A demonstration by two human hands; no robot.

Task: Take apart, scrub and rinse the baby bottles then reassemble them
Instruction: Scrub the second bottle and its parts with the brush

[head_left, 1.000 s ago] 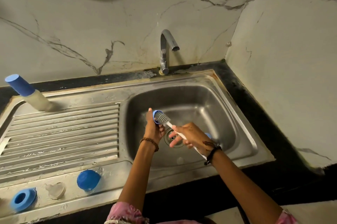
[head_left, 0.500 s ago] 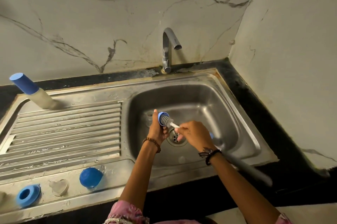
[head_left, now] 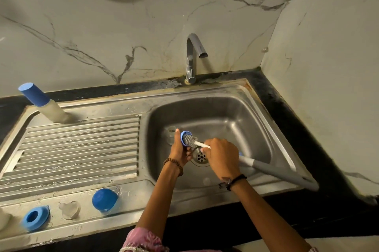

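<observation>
Over the sink basin point(head_left: 256, 128), my left hand point(head_left: 180, 152) grips a blue bottle ring point(head_left: 183, 137). The grey bristle head of a bottle brush point(head_left: 190, 140) is pushed into that ring. My right hand point(head_left: 221, 154) grips the brush's white stem, and its long grey handle sticks out to the right over the basin's rim. A clear bottle body point(head_left: 171, 133) stands in the basin just behind my left hand. On the front ledge at the left lie a blue cap point(head_left: 104, 199), a clear teat point(head_left: 69, 209) and a second blue ring point(head_left: 34, 218).
A capped bottle with a blue lid point(head_left: 41, 102) stands at the back left of the ribbed drainboard point(head_left: 78, 149). The tap point(head_left: 193, 56) rises behind the basin, with no water running. The drain point(head_left: 201, 157) lies under my hands. A wall closes the right side.
The brush head has stayed in the blue ring while my right hand shifted closer to it along the stem. The grey handle now shows clearly at the right.
</observation>
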